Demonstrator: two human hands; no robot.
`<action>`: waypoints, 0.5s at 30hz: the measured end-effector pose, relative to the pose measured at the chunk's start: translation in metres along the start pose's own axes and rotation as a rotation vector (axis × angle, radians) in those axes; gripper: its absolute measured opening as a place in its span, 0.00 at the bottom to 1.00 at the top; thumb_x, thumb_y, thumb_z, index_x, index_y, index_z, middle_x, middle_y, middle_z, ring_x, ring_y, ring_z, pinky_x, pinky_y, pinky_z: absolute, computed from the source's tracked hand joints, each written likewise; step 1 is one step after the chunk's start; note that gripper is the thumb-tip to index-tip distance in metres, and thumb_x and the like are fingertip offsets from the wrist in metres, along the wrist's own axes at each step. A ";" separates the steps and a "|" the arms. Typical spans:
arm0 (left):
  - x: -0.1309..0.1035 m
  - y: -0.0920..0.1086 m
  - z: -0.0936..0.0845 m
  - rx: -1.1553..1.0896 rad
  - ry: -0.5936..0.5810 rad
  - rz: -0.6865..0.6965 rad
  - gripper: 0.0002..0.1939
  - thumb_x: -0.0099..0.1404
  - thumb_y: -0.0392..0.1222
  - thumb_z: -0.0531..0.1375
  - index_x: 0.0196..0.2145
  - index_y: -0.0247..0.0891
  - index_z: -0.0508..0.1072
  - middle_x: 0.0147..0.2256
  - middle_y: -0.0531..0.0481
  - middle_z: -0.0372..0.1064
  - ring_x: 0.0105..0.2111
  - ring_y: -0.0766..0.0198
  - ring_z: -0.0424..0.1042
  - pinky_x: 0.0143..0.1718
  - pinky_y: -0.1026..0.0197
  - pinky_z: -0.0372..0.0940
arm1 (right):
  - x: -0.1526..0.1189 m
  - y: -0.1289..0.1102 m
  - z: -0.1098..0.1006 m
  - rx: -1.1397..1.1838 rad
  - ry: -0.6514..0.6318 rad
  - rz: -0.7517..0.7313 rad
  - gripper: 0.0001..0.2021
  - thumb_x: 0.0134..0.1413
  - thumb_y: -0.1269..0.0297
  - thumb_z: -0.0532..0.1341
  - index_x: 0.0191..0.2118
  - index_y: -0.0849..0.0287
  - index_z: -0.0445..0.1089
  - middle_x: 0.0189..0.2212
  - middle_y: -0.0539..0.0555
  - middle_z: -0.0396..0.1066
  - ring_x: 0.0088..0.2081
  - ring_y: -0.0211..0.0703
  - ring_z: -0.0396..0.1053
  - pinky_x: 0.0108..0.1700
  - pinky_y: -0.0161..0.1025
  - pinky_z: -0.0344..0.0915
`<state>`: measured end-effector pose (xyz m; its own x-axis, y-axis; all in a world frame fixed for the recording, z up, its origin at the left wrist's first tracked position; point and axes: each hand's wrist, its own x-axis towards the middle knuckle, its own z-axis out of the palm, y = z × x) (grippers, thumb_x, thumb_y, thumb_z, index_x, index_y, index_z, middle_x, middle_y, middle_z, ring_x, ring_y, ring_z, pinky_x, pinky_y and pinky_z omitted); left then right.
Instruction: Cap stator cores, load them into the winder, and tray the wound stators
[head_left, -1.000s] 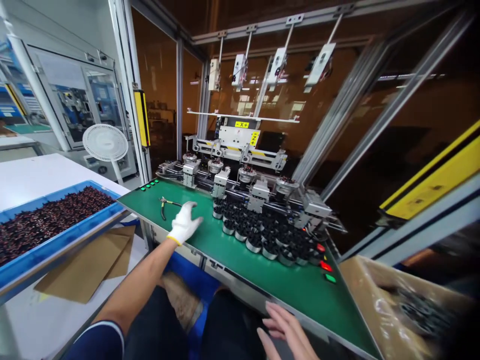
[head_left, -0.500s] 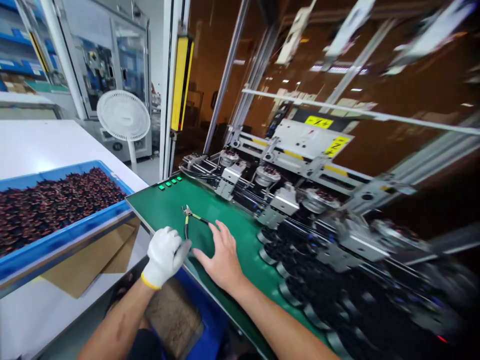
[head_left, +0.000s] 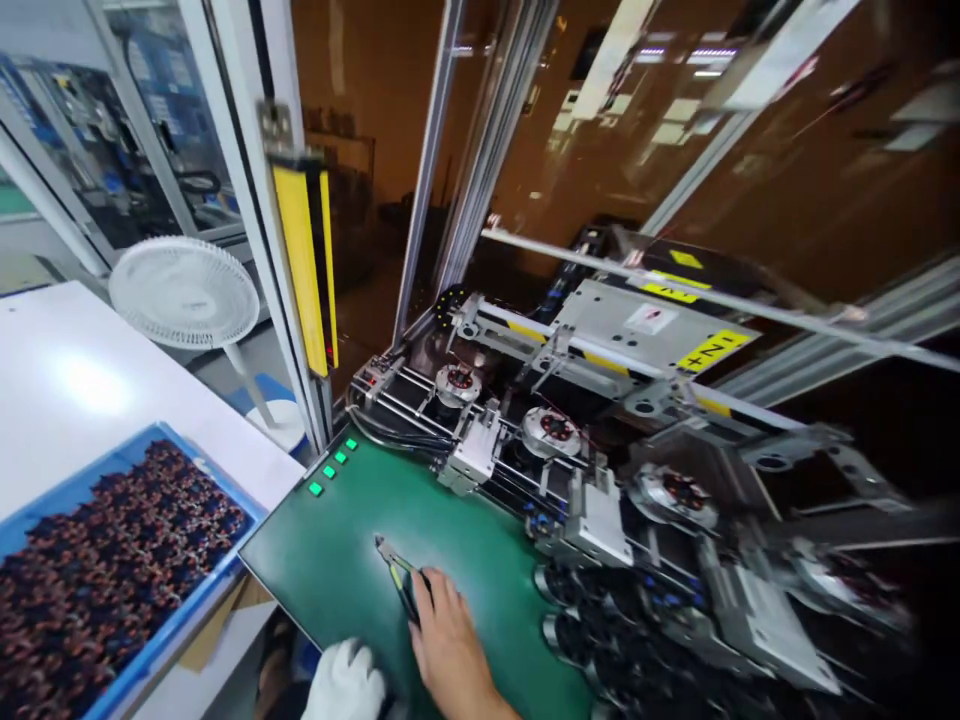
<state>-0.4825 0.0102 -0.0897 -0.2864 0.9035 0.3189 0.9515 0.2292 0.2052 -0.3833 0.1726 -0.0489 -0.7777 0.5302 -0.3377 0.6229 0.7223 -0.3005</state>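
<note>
My bare right hand point(head_left: 452, 645) lies over the handles of the cutting pliers point(head_left: 397, 568), its fingers wrapped round them. The jaws point away from me, toward the upper left, over the green work surface point(head_left: 300, 560). My left hand point(head_left: 345, 682), in a white glove, is at the near edge of the surface, left of my right hand. Its fingers are curled; whether they hold anything is hidden.
A blue tray point(head_left: 251, 515) of small dark and reddish parts is at the left. Along the right runs a machine with metal fixtures point(head_left: 472, 450). Black round parts point(head_left: 570, 640) stand before it. A white fan point(head_left: 184, 292) is behind.
My right hand has closed on the pliers' handles, which have come nearer together. My left hand now sits lower in view. The camera view has shifted, bringing the machine's fixtures into clearer view.
</note>
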 end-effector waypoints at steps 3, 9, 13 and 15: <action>0.008 0.006 -0.020 -0.020 -0.229 -0.086 0.11 0.58 0.51 0.67 0.29 0.41 0.76 0.35 0.46 0.74 0.40 0.52 0.72 0.41 0.53 0.66 | 0.004 -0.023 -0.037 0.077 -0.075 0.109 0.39 0.48 0.80 0.60 0.69 0.68 0.59 0.66 0.73 0.55 0.67 0.70 0.55 0.67 0.63 0.54; 0.026 0.004 -0.051 -0.083 -0.550 -0.195 0.14 0.62 0.54 0.62 0.36 0.41 0.79 0.42 0.42 0.75 0.45 0.48 0.72 0.46 0.48 0.66 | -0.005 -0.030 -0.070 0.375 -0.108 0.213 0.28 0.48 0.70 0.59 0.58 0.61 0.69 0.58 0.68 0.67 0.58 0.62 0.68 0.61 0.54 0.63; 0.039 -0.007 -0.052 -0.159 -0.513 -0.169 0.31 0.62 0.57 0.61 0.59 0.42 0.72 0.61 0.39 0.67 0.62 0.42 0.63 0.63 0.39 0.55 | -0.012 -0.007 -0.109 0.694 -0.241 0.234 0.21 0.52 0.58 0.53 0.49 0.56 0.71 0.27 0.56 0.73 0.30 0.51 0.74 0.32 0.44 0.70; 0.046 -0.010 -0.045 -0.140 -0.518 -0.175 0.44 0.58 0.60 0.63 0.67 0.39 0.62 0.69 0.37 0.54 0.69 0.37 0.51 0.68 0.34 0.45 | -0.013 0.011 -0.147 0.844 -0.271 0.202 0.27 0.52 0.50 0.52 0.52 0.60 0.69 0.26 0.54 0.71 0.24 0.45 0.70 0.25 0.38 0.65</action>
<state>-0.5101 0.0334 -0.0357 -0.3124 0.9243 -0.2191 0.8608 0.3730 0.3463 -0.3785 0.2387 0.0837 -0.6668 0.4121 -0.6209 0.6832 0.0053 -0.7302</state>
